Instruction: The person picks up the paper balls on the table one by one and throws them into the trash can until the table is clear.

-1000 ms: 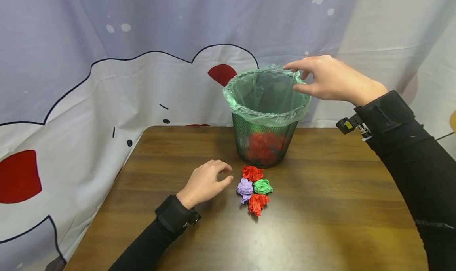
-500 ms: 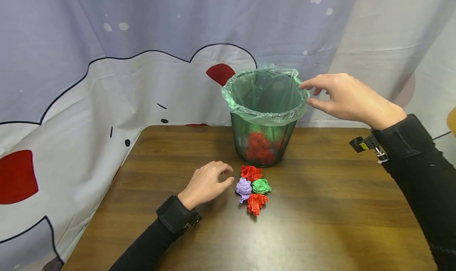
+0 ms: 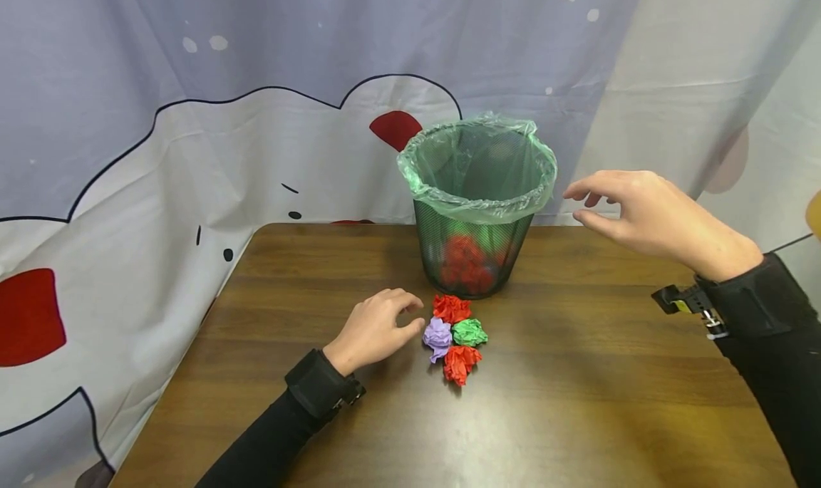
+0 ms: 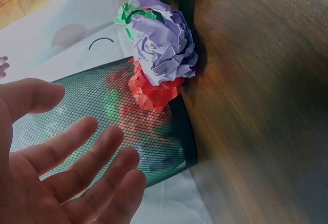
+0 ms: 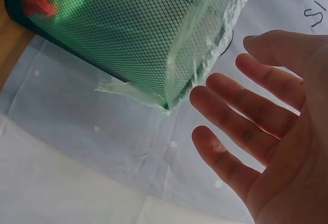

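Note:
Just left of a small cluster of crumpled paper balls, my left hand (image 3: 375,329) hovers low with relaxed fingers and holds nothing. The cluster has a purple ball (image 3: 438,338) nearest that hand, a green ball (image 3: 470,332) beside it, a red ball (image 3: 452,308) at the back and another red ball (image 3: 462,364) in front. Behind them stands a mesh wastebasket (image 3: 428,249) lined with a green plastic bag (image 3: 477,210). Red and green paper shows through its mesh. My right hand (image 3: 654,214) is in the air right of the basket, its fingers apart and nothing in them.
The brown wooden table (image 3: 577,402) carries the basket near its back edge. A patterned curtain (image 3: 288,153) hangs close behind the table and along its left side.
My right hand has moved from over the basket's right rim to the right and down, away from it. The left hand and the paper balls have stayed in place.

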`<act>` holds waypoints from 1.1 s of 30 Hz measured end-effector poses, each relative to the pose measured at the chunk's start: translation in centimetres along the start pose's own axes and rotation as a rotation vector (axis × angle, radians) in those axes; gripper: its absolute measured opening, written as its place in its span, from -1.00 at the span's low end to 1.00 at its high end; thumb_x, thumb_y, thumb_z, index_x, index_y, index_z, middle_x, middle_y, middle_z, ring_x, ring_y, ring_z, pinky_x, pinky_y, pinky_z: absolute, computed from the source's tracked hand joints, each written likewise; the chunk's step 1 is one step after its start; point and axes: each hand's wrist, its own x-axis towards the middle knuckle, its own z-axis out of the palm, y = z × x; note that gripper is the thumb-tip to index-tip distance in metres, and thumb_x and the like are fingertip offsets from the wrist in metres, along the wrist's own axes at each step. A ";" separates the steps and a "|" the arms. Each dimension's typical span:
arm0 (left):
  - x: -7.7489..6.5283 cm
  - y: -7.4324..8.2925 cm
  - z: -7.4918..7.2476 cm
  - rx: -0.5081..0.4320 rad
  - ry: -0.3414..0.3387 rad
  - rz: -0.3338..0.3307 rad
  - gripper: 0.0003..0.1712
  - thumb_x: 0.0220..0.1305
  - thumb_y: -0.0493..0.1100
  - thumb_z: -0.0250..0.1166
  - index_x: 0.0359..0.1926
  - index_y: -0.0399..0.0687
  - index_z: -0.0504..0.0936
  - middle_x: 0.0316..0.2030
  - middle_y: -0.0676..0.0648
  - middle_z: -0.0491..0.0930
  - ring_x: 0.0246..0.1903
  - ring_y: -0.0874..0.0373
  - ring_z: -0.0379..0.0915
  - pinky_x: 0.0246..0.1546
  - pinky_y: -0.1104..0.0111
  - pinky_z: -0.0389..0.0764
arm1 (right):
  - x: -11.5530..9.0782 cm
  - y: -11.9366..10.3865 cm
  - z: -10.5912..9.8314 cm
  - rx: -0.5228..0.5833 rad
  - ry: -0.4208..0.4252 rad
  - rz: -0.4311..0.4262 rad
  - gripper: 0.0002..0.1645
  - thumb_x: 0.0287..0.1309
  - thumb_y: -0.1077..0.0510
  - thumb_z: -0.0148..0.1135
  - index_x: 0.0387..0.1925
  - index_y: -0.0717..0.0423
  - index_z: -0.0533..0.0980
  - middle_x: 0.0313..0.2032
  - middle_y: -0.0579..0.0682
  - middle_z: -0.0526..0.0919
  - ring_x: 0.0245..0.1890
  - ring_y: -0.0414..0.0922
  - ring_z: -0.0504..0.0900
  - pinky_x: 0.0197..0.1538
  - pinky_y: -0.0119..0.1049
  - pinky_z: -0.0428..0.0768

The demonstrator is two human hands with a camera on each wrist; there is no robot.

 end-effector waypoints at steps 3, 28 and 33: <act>0.0 0.1 0.1 0.003 -0.006 -0.002 -0.66 0.28 0.07 0.32 -0.03 0.02 0.72 -0.18 0.03 0.68 -0.15 0.16 0.57 -0.19 0.17 0.59 | -0.8 -0.2 0.5 0.005 -0.002 -0.003 -0.69 0.19 0.16 0.38 -0.01 -0.08 0.66 -0.18 -0.23 0.74 -0.23 -0.27 0.64 -0.18 -0.42 0.47; 0.3 0.7 0.8 0.019 -0.063 0.010 -0.60 0.29 0.09 0.31 0.06 0.05 0.68 -0.10 0.04 0.66 -0.11 0.18 0.56 -0.16 0.18 0.59 | -5.9 -1.6 5.5 0.042 -0.099 0.040 -0.63 0.14 0.12 0.43 0.02 -0.11 0.64 -0.12 -0.29 0.70 -0.17 -0.29 0.66 -0.13 -0.16 0.61; 0.4 0.9 1.0 0.024 -0.074 0.021 -0.58 0.28 0.10 0.31 0.08 0.05 0.67 -0.07 0.03 0.66 -0.10 0.18 0.57 -0.16 0.17 0.60 | -6.7 -1.8 6.5 0.066 -0.122 0.035 -0.64 0.17 0.10 0.41 0.03 -0.11 0.63 -0.08 -0.27 0.69 -0.16 -0.26 0.66 -0.12 -0.14 0.62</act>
